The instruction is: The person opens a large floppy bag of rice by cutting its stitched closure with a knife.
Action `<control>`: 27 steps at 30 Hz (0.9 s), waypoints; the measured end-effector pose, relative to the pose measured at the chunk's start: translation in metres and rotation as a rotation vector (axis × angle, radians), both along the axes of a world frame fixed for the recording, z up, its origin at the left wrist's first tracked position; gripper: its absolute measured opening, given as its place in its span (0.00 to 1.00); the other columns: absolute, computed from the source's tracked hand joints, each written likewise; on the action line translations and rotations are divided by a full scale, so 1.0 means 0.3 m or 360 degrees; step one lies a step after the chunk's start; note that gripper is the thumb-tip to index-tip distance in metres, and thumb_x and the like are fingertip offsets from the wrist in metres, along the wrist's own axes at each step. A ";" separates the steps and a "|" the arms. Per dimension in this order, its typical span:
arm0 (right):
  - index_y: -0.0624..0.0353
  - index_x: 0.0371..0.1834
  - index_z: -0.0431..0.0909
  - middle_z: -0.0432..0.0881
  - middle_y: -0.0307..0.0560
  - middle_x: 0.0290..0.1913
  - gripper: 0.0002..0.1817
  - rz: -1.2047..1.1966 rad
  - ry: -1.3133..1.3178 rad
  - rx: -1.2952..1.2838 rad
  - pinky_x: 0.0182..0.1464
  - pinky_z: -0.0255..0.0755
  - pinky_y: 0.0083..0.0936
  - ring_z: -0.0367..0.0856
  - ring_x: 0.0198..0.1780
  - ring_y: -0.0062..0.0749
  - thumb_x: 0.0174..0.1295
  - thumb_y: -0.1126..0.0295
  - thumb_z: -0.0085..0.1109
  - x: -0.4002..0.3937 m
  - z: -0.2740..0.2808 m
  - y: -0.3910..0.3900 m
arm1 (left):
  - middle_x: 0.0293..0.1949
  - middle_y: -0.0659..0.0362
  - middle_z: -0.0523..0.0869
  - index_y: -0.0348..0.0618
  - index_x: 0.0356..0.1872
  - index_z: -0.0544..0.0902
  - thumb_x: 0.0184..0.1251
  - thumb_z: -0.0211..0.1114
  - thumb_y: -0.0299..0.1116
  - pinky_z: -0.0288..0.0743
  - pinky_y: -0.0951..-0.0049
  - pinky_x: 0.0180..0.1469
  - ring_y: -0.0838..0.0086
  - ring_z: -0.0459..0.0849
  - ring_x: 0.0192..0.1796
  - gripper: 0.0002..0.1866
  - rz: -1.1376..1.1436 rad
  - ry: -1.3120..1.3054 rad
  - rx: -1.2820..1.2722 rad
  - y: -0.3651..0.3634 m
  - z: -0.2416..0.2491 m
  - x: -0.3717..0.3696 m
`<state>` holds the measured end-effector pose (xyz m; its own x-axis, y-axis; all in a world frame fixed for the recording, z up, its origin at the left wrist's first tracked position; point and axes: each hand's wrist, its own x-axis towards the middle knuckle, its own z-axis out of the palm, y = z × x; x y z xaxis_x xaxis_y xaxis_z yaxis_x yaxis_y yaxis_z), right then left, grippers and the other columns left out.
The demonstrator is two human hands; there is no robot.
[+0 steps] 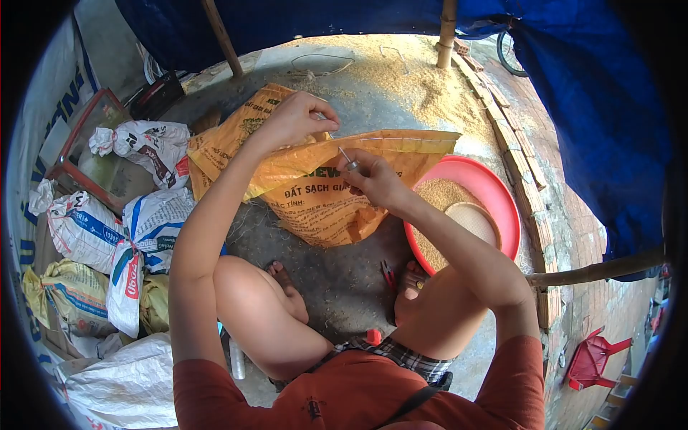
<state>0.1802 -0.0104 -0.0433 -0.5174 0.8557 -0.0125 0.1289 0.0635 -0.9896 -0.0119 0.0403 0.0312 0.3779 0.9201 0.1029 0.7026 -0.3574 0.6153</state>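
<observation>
An orange printed plastic sack (337,193) spreads in front of me, with a pale stitched line along its raised top edge. My left hand (304,118) is closed at that edge, thumb and forefinger pinched together with a small pale bit at their tips. The sack hides its lower fingers. My right hand (370,180) is closed around a thin metal needle (344,153), held against the sack's front just below the edge. The needle points up toward my left hand. Part of the sack lies folded out to the left.
A pink-red basin (502,193) holds grain and a round woven tray (473,222). Red-handled pliers (388,274) lie by my foot. Several filled sacks (86,229) crowd the left. Grain (430,86) covers the floor ahead, bordered by bricks (527,186). A red stool (596,360) is at right.
</observation>
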 end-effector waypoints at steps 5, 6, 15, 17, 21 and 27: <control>0.59 0.40 0.72 0.70 0.35 0.25 0.04 -0.0037 0.0032 -0.0037 0.31 0.68 0.17 0.70 0.27 0.16 0.64 0.77 0.49 -0.002 0.005 -0.007 | 0.30 0.58 0.86 0.38 0.34 0.86 0.53 0.69 0.34 0.73 0.73 0.39 0.76 0.81 0.34 0.11 -0.0018 -0.0268 -0.0313 0.049 -0.067 -0.064; 0.59 0.40 0.72 0.70 0.35 0.25 0.04 -0.0036 0.0031 -0.0037 0.31 0.68 0.17 0.70 0.27 0.16 0.64 0.77 0.49 -0.002 0.006 -0.007 | 0.30 0.59 0.86 0.37 0.34 0.86 0.54 0.69 0.34 0.73 0.73 0.39 0.77 0.81 0.33 0.11 0.0030 -0.0370 -0.0374 0.043 -0.068 -0.068; 0.59 0.41 0.72 0.71 0.35 0.26 0.04 0.0026 0.0115 -0.0128 0.31 0.68 0.17 0.70 0.27 0.17 0.64 0.76 0.49 -0.014 -0.004 0.000 | 0.27 0.59 0.84 0.37 0.36 0.85 0.55 0.69 0.36 0.71 0.77 0.36 0.80 0.78 0.31 0.13 0.0143 -0.0319 -0.0197 0.019 -0.066 -0.119; 0.59 0.40 0.72 0.70 0.34 0.26 0.04 -0.0003 0.0019 0.0090 0.32 0.67 0.17 0.68 0.28 0.16 0.64 0.77 0.50 -0.012 -0.021 0.009 | 0.28 0.61 0.84 0.36 0.35 0.85 0.56 0.69 0.36 0.71 0.79 0.36 0.82 0.78 0.31 0.12 0.0154 -0.0313 -0.0190 0.018 -0.066 -0.124; 0.58 0.39 0.73 0.70 0.32 0.26 0.04 -0.0034 -0.0043 0.0243 0.33 0.65 0.17 0.67 0.29 0.15 0.63 0.78 0.51 -0.003 -0.065 0.046 | 0.27 0.64 0.83 0.36 0.34 0.84 0.56 0.69 0.35 0.70 0.81 0.35 0.85 0.76 0.30 0.12 0.0194 -0.0246 -0.0167 -0.013 -0.034 -0.110; 0.58 0.39 0.74 0.70 0.31 0.27 0.06 -0.0012 -0.0001 0.0304 0.33 0.64 0.16 0.65 0.29 0.14 0.61 0.79 0.51 0.004 -0.067 0.054 | 0.24 0.66 0.81 0.37 0.33 0.85 0.56 0.69 0.35 0.67 0.82 0.31 0.86 0.72 0.27 0.11 0.0195 -0.0198 -0.0114 -0.008 -0.037 -0.108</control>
<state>0.1813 0.0057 -0.0634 -0.5112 0.8462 0.1501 0.1305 0.2491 -0.9596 -0.0442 0.0378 0.0202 0.2509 0.9651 0.0745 0.6550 -0.2259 0.7211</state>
